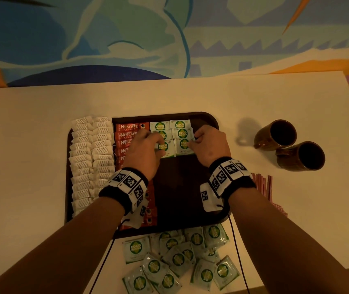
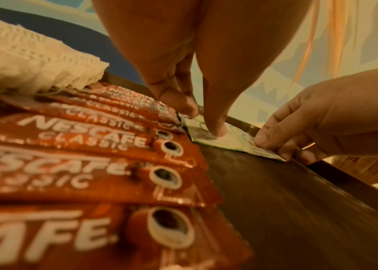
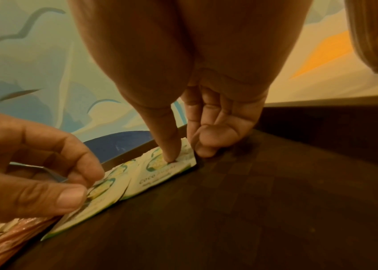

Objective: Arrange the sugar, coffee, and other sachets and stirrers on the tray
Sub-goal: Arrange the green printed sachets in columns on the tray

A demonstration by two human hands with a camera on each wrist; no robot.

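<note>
We are seeing two brown mugs (image 1: 275, 135) sitting close together on the pale table (image 1: 31, 124), a blue-green mural (image 1: 127, 39) beyond.

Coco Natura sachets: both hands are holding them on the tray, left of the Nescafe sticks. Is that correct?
Not quite. The head view shows the Coco Natura sachets lying right of the Nescafe sticks, not left. The left hand and the right hand are both holding them on the tray.

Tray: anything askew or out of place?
The white sachets spill over the far-left rim of the tray. A jumbled pile of green sachets lies off it at the near edge of the table, not yet arranged.
</note>
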